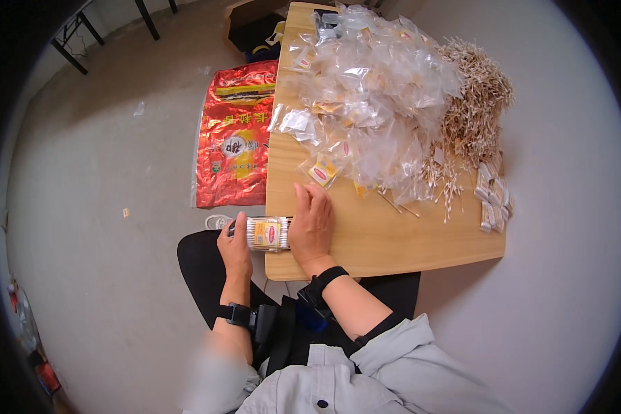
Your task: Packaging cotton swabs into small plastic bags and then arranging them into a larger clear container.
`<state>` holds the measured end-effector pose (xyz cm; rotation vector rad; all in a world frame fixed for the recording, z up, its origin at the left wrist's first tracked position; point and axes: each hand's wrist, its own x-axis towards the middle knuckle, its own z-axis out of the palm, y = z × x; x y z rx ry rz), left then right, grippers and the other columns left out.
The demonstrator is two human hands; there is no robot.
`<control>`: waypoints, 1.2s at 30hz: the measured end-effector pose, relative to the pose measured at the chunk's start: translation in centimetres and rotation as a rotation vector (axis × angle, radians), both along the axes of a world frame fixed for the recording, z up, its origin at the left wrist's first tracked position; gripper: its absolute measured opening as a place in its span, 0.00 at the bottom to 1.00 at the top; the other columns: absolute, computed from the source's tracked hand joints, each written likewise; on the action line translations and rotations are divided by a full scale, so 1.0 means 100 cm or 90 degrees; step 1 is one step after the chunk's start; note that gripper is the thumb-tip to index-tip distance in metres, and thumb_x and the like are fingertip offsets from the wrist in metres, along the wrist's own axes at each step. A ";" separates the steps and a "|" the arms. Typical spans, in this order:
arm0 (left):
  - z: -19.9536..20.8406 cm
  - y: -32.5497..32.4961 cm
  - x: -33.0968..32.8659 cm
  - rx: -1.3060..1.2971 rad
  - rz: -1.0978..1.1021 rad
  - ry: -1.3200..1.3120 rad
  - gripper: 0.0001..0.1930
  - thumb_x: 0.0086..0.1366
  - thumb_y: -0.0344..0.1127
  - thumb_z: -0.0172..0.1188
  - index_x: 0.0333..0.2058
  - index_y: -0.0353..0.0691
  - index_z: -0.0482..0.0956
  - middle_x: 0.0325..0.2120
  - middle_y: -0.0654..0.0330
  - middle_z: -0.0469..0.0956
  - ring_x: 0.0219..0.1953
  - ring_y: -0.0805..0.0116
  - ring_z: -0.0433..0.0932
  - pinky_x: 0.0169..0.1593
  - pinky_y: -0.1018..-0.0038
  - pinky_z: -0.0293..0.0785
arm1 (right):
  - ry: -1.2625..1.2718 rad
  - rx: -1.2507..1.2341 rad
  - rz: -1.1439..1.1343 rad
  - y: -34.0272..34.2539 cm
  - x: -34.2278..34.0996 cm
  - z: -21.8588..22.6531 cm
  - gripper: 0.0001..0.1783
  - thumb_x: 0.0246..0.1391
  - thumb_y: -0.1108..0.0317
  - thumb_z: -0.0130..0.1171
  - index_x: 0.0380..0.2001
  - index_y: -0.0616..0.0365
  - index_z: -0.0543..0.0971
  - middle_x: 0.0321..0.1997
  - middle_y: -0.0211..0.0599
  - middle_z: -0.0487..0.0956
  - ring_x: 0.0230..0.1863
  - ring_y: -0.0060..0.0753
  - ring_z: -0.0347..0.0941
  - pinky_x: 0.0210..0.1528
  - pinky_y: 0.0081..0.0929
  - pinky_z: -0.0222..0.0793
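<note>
A flat clear pack of cotton swabs [265,233] with a yellow label extends past the table's near left corner. My left hand [235,250] grips the pack's left end, thumb up along its edge. Against the right end lies my right hand [312,226], its fingers bent and close together, with the palm side hidden. Just beyond my right fingertips rests a clear bag with a yellow label card [322,170].
A heap of clear plastic bags [386,96] covers the table's far part. Right of it are a pile of loose cotton swabs [472,103] and several small bundles [493,200]. A red sack [234,138] lies along the wooden table's [393,241] left edge.
</note>
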<state>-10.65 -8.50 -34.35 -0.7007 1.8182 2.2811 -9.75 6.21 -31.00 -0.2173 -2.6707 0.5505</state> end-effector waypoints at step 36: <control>0.002 -0.001 0.000 -0.013 -0.013 0.016 0.14 0.69 0.40 0.60 0.33 0.33 0.79 0.26 0.69 0.75 0.29 0.83 0.69 0.34 0.82 0.67 | 0.070 -0.683 -0.049 -0.056 0.024 0.008 0.23 0.71 0.61 0.36 0.61 0.65 0.63 0.62 0.46 0.65 0.62 0.35 0.62 0.66 0.32 0.55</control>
